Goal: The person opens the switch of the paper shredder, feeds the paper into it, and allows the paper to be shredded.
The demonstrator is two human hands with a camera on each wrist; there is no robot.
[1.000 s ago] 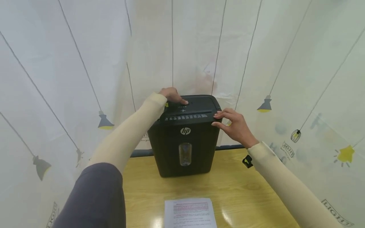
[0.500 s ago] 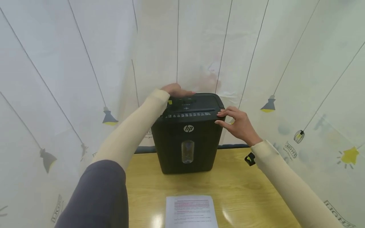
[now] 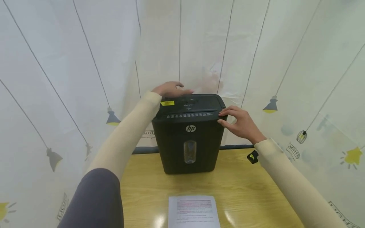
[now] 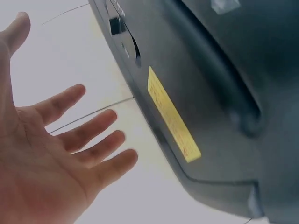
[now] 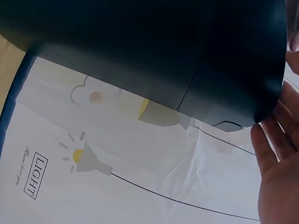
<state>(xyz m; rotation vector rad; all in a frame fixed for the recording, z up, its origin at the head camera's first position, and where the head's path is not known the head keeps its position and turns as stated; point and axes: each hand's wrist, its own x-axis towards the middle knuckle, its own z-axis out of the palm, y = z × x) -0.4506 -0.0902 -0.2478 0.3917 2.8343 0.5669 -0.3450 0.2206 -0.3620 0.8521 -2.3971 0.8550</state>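
Observation:
A black HP paper shredder [image 3: 172, 145] stands upright on the table, a small clear window [image 3: 189, 152] in its front. My left hand [image 3: 172, 89] hovers at the back edge of its lid. In the left wrist view that hand [image 4: 46, 163] has spread, relaxed fingers apart from the lid, beside a yellow label [image 4: 173, 119] and a small dark switch [image 4: 114, 25]. With fingers on top and thumb at the front, my right hand [image 3: 240, 125] grips the shredder's upper right corner. The right wrist view has its fingertips [image 5: 259, 140] against the casing edge.
A printed sheet or stack of paper [image 3: 194, 212] lies on the wooden table [image 3: 242, 186] in front of the shredder. Close behind and at both sides hangs a white lamp-patterned sheet [image 3: 245, 63]. A black wrist strap piece [image 3: 252, 157] sits under the right cuff.
My left hand has lifted its finger off the controls on the lid and drawn back to the rear edge, uncovering the yellow label. The right hand stays at the corner.

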